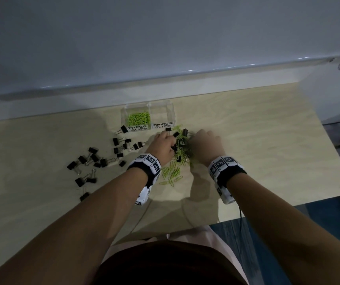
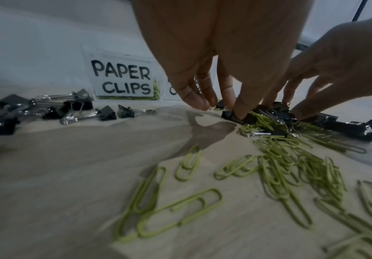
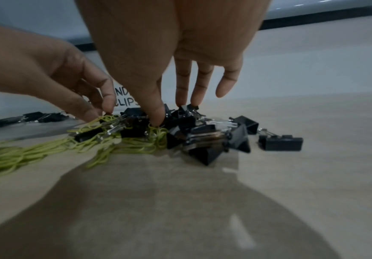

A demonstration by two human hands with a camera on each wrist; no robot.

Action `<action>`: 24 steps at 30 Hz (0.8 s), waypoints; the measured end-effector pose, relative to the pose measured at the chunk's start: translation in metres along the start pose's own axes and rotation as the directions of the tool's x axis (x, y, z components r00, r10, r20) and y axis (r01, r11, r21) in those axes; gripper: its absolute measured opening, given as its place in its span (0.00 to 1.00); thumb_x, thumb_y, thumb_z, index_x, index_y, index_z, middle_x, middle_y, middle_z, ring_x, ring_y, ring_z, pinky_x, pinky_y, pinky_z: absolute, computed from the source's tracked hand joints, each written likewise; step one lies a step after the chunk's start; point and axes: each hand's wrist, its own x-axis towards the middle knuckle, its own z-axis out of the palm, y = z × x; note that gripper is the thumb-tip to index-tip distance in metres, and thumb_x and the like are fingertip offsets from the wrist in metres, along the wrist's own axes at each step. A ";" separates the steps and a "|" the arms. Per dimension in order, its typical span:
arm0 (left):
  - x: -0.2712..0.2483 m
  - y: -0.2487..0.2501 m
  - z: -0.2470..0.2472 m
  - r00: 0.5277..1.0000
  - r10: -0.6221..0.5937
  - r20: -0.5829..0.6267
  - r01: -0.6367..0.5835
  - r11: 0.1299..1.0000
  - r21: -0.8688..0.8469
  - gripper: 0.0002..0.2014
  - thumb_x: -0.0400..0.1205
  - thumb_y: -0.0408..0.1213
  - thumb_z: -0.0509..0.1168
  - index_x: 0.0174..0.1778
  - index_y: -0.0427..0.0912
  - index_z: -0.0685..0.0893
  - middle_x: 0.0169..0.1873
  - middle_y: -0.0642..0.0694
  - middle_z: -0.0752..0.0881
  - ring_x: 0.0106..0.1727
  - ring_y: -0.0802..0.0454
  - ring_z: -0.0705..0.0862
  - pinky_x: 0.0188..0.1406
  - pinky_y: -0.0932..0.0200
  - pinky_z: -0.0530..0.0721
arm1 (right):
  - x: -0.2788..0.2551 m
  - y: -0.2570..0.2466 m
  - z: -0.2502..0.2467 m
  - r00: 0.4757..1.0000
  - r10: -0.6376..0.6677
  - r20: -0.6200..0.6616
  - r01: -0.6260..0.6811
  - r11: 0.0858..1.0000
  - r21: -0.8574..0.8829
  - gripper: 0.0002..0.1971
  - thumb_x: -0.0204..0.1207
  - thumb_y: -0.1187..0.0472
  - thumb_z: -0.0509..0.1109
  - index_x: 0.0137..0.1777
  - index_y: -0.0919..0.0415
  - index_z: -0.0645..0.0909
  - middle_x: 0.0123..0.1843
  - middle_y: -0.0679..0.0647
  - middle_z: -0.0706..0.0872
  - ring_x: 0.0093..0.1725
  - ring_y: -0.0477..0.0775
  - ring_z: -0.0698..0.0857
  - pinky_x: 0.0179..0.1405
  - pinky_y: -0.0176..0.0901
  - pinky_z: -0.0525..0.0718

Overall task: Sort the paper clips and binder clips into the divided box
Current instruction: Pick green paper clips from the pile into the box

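A clear divided box (image 1: 123,114) stands at the back. Its left compartment, labelled PAPER CLIPS (image 2: 123,78), holds green paper clips; the BINDER CLIPS compartment (image 1: 161,114) looks empty. In front of it lies a mixed pile (image 1: 182,147) of black binder clips and green paper clips. My left hand (image 1: 172,144) reaches into the pile's left side, with its thumb (image 2: 240,108) and fingers closing on a black binder clip (image 2: 228,114). My right hand (image 1: 191,140) works the right side, thumb and two fingers pinching another binder clip (image 3: 180,115) while its little finger stays straight.
Several black binder clips (image 1: 103,157) lie scattered on the pale wooden table (image 1: 267,151) to the left. Loose green paper clips (image 1: 172,173) are spread just in front of the pile. Behind the box runs a grey wall ledge (image 1: 165,83).
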 end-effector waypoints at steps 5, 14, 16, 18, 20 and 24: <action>0.002 0.010 0.003 0.999 -0.041 0.033 0.042 0.999 -0.030 0.15 0.76 0.41 0.69 0.55 0.38 0.79 0.58 0.40 0.74 0.60 0.42 0.73 0.60 0.49 0.75 | 0.005 0.003 -0.002 0.999 -0.045 0.031 0.044 0.998 0.035 0.17 0.73 0.64 0.67 0.62 0.54 0.79 0.62 0.55 0.78 0.61 0.61 0.75 0.59 0.55 0.74; 0.002 0.014 0.011 0.999 -0.024 0.039 0.029 0.992 -0.124 0.10 0.76 0.38 0.71 0.46 0.40 0.79 0.51 0.43 0.81 0.55 0.44 0.77 0.53 0.52 0.77 | 0.000 0.022 0.000 0.996 0.003 -0.094 0.018 0.975 0.223 0.11 0.71 0.73 0.65 0.52 0.63 0.82 0.48 0.61 0.84 0.49 0.64 0.81 0.46 0.50 0.77; -0.002 0.010 0.011 1.000 -0.002 0.026 0.006 0.990 -0.141 0.08 0.76 0.36 0.71 0.44 0.41 0.77 0.44 0.48 0.80 0.48 0.48 0.77 0.44 0.57 0.77 | -0.003 0.029 -0.001 0.987 0.122 -0.104 -0.076 0.930 0.361 0.08 0.74 0.72 0.65 0.49 0.63 0.82 0.47 0.60 0.84 0.47 0.62 0.81 0.45 0.49 0.80; -0.006 0.007 0.010 1.000 0.009 0.017 -0.006 0.989 -0.148 0.07 0.77 0.32 0.68 0.44 0.43 0.75 0.40 0.51 0.78 0.40 0.53 0.78 0.33 0.66 0.71 | -0.007 0.037 -0.003 0.969 0.225 -0.100 -0.153 0.869 0.471 0.06 0.75 0.70 0.65 0.48 0.61 0.82 0.47 0.59 0.86 0.46 0.59 0.83 0.47 0.50 0.84; -0.009 0.001 0.009 1.000 0.014 0.018 -0.011 0.988 -0.153 0.06 0.79 0.30 0.65 0.44 0.43 0.75 0.37 0.53 0.77 0.35 0.57 0.77 0.29 0.70 0.67 | -0.010 0.047 -0.004 0.952 0.295 -0.088 -0.210 0.832 0.514 0.06 0.76 0.70 0.65 0.47 0.61 0.82 0.47 0.59 0.87 0.46 0.60 0.84 0.47 0.49 0.85; -0.014 -0.014 0.003 0.999 -0.042 0.000 0.042 0.987 -0.155 0.03 0.80 0.34 0.64 0.48 0.42 0.78 0.40 0.52 0.78 0.39 0.59 0.77 0.37 0.70 0.71 | -0.016 0.060 0.000 0.940 0.338 -0.051 -0.289 0.866 0.408 0.08 0.77 0.68 0.65 0.53 0.64 0.82 0.53 0.62 0.82 0.50 0.64 0.83 0.48 0.46 0.80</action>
